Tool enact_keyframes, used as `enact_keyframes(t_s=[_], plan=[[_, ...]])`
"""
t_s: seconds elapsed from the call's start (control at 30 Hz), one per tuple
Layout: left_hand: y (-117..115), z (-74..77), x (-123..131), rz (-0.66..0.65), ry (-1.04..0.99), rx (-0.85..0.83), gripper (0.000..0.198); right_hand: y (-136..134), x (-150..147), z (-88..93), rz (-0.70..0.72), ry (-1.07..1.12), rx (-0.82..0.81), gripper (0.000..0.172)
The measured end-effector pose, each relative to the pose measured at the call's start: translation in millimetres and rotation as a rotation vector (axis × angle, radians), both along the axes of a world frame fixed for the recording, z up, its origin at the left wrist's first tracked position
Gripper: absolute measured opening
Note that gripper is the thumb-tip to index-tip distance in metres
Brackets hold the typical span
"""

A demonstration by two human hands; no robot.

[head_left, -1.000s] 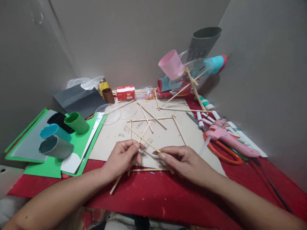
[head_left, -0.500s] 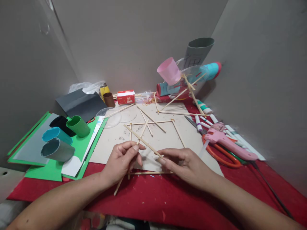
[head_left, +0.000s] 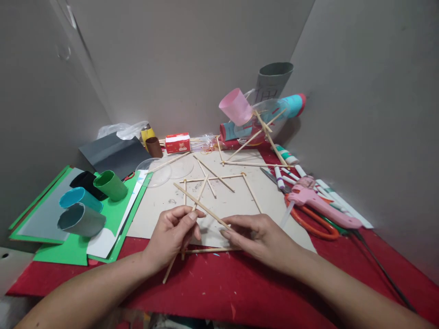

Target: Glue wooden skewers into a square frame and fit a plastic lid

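Note:
My left hand [head_left: 176,230] pinches a thin wooden stick [head_left: 168,270] that slants from lower left to upper right. Between the thumb and fingers of my right hand [head_left: 259,235] is the end of a second wooden stick [head_left: 206,208]. The two sticks cross just above my left fingertips; whether they touch I cannot tell. Beneath my hands lies a four-sided frame of sticks [head_left: 214,177] with joined corners, partly hidden by the hands. Two loose sticks [head_left: 219,177] lie crossed at its far side, on a pale board [head_left: 154,219].
Paper cups, including a grey one [head_left: 81,220], and green sheets [head_left: 61,252] are on the left. At right lie a pink glue gun [head_left: 322,208], orange-handled scissors [head_left: 322,228] and markers. A stick structure with a pink cup [head_left: 236,107] stands at the back right. Walls enclose the table.
The view has shifted slightly, so the scene sits a little lower and further left. Both hands keep their grip on the two crossed sticks, nearly still.

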State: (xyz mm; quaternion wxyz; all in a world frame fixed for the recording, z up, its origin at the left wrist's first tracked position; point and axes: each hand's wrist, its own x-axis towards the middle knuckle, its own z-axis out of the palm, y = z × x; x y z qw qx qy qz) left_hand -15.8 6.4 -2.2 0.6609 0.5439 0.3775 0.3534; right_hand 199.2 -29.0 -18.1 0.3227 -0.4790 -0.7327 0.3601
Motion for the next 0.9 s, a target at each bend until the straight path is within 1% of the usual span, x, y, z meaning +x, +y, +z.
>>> enact_keyframes(t_s=[0.1, 0.23, 0.47, 0.7, 0.9], plan=[[0.9, 0.5, 0.2, 0.011, 0.032, 0.006, 0.030, 0.7, 0.1, -1.3, 0.014, 0.029, 0.041, 0.027], [2.8, 1.7, 1.0, 0.048, 0.065, -0.005, 0.032, 1.0, 0.9, -2.0, 0.008, 0.008, 0.074, 0.025], [4.8, 4.1, 1.8, 0.058, 0.068, 0.041, 0.030, 0.1, 1.3, -3.0, 0.025, -0.043, 0.073, 0.027], [7.3, -0.9, 0.9, 0.058, 0.074, 0.055, 0.034, -0.8, -1.3, -0.3, 0.042, -0.094, 0.040, 0.037], [7.8, -2.7, 1.4, 0.102, 0.123, 0.095, 0.039, -0.9, -2.9, -0.8, 0.058, -0.107, 0.032, 0.037]])
